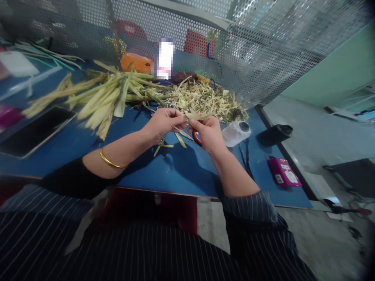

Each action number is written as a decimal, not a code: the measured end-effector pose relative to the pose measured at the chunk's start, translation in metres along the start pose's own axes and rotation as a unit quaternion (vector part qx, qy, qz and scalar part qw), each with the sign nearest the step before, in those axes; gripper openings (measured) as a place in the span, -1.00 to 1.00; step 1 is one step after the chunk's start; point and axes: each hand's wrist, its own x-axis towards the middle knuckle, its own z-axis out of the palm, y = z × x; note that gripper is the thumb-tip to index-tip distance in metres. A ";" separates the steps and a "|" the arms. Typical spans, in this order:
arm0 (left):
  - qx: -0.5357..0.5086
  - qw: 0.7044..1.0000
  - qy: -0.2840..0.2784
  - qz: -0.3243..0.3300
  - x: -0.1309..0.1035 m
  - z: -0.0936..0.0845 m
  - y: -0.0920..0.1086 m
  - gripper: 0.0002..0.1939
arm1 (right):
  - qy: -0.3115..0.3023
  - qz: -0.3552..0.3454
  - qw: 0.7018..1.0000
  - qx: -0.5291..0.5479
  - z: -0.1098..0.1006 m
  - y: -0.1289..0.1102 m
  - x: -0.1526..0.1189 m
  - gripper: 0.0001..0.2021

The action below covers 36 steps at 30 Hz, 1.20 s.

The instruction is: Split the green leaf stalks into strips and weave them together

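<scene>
A pale strip of corn husk runs between my two hands above the blue table. My left hand, below a gold bangle on the forearm, pinches the strip's left end. The fingers of my right hand are closed on its other side, close to the left fingertips. A red scissor-like handle loop shows by my right hand, partly hidden by it; whether the hand holds it I cannot tell. Thin husk strips lie under my hands. Behind them is a heap of husk scraps.
A bundle of long husks lies to the left, beside a tablet-like dark slab. On the right are a white wrapped roll, a black cylinder and a magenta packet. Perforated metal mesh stands along the back.
</scene>
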 end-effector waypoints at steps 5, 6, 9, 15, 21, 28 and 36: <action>0.004 1.000 0.005 0.008 0.001 -0.004 0.003 -0.84 | -0.002 -0.006 0.999 -0.039 -0.002 -0.001 -0.001 -0.82; 0.003 1.000 0.004 0.003 0.001 -0.005 0.003 -0.84 | -0.005 -0.006 0.999 -0.044 -0.002 -0.001 -0.001 -0.82; -0.011 1.000 0.013 -0.022 0.002 -0.005 0.004 -0.84 | -0.011 -0.005 0.998 -0.055 -0.002 0.000 -0.001 -0.78; -0.104 0.991 0.048 -0.066 0.003 -0.003 0.009 -0.82 | 0.042 -0.106 0.990 -0.083 0.004 -0.001 -0.006 -0.86; -0.137 0.985 0.032 -0.102 0.003 -0.004 0.008 -0.89 | 0.106 -0.281 0.912 -0.280 0.004 -0.003 -0.011 -0.97; -0.114 0.986 -0.001 -0.121 0.001 -0.005 0.006 -0.91 | 0.110 -0.309 0.889 -0.319 0.000 0.001 -0.007 -0.91; -0.071 0.994 0.024 -0.081 -0.002 0.001 0.006 -0.92 | 0.078 -0.316 0.882 -0.342 -0.003 0.001 -0.006 -0.85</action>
